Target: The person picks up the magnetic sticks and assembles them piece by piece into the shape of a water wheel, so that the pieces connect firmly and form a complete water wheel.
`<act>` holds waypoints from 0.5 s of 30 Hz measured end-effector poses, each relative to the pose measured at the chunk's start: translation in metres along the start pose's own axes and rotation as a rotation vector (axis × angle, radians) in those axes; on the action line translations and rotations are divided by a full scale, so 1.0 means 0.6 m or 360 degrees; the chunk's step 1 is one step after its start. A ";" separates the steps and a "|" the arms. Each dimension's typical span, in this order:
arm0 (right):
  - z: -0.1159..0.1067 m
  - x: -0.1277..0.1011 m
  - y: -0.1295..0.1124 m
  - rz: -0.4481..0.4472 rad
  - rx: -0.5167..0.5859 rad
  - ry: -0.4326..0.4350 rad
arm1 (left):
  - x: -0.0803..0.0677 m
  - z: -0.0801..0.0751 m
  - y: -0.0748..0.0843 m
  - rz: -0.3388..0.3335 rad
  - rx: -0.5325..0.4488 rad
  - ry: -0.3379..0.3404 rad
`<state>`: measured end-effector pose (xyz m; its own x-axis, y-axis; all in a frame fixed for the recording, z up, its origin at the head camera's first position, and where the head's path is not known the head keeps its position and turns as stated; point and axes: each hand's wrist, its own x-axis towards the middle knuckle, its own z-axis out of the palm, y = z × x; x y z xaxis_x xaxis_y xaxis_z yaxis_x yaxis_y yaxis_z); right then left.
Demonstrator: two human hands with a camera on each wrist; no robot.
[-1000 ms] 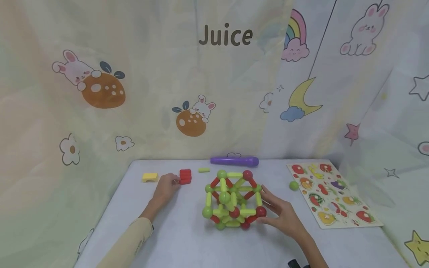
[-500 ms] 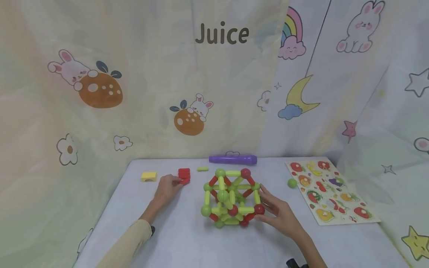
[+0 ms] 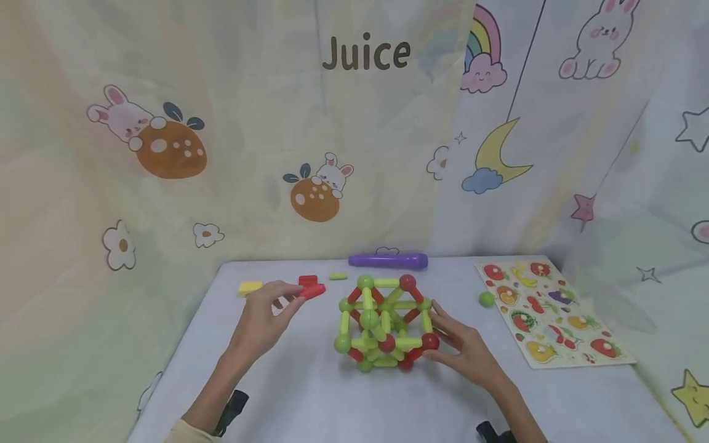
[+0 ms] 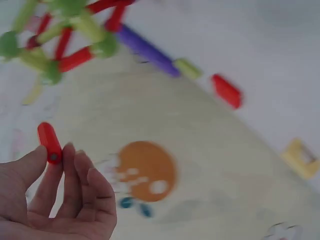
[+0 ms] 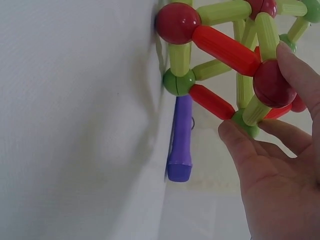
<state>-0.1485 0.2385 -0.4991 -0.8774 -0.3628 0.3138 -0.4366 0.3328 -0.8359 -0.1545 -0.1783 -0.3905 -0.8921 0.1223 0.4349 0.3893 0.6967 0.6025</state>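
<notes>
writing: only one readable word, "Juice" (image 3: 366,54), dark letters printed on the curtain at 12 o'clock, way above the bench

left hand: the left hand (image 3: 260,323) is lifted off the bench, thumb and fingers pinching a red stick (image 3: 312,291) by one end; the stick is a smooth rounded plastic rod, pointing toward 2 o'clock from the hand

right hand: the right hand (image 3: 464,346) has fingers spread and resting against the 3 o'clock side of the ball-and-stick frame (image 3: 383,326), fingertips on a red ball and the green joint under it

frame: boxy lattice of glossy lime and red rods joined by round balls, sitting mid-bench between both hands

loose bits: red block (image 3: 307,280) and yellow block (image 3: 250,287) at 10 o'clock of the frame, just beyond the held stick; short green stick (image 3: 337,276) at 11; purple tube (image 3: 388,261) along the back edge at 12; green ball (image 3: 486,299) at 2

puzzle: flat fruit puzzle board (image 3: 551,315) at 3 o'clock, near the bench's right edge

bench: the bench (image 3: 310,394) has a pale, matte cloth-like top; bare stretch at 6 o'clock in front of the frame, curtain hanging close on back and sides
</notes>
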 end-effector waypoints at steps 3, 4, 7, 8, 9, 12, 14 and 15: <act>-0.002 0.000 -0.003 0.0026 -0.0010 0.0000 | 0.004 -0.011 0.058 0.0157 -0.0005 -0.0072; -0.003 0.000 -0.004 0.0033 -0.0015 0.0000 | 0.007 -0.013 0.076 0.0217 -0.0025 -0.0110; -0.003 0.000 -0.003 0.0033 -0.0011 0.0000 | 0.018 -0.007 0.120 0.0361 -0.0068 -0.0266; -0.003 0.000 -0.002 0.0030 -0.0001 0.0002 | 0.022 -0.003 0.133 0.0398 -0.0068 -0.0326; -0.002 0.000 -0.001 0.0024 0.0009 0.0001 | 0.026 0.003 0.145 0.0437 -0.0066 -0.0384; -0.001 -0.001 0.001 0.0000 0.0033 0.0000 | 0.039 0.025 0.175 0.0544 -0.0015 -0.0532; -0.001 -0.002 0.001 -0.0007 0.0039 0.0000 | 0.049 0.042 0.190 0.0612 0.0047 -0.0612; -0.002 -0.002 0.001 -0.0017 0.0032 -0.0002 | 0.054 0.051 0.197 0.0653 0.0089 -0.0648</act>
<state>-0.1477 0.2400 -0.4994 -0.8724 -0.3672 0.3225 -0.4420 0.3110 -0.8414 -0.1446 -0.0703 -0.3257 -0.6915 0.6445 0.3263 0.7189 0.5697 0.3982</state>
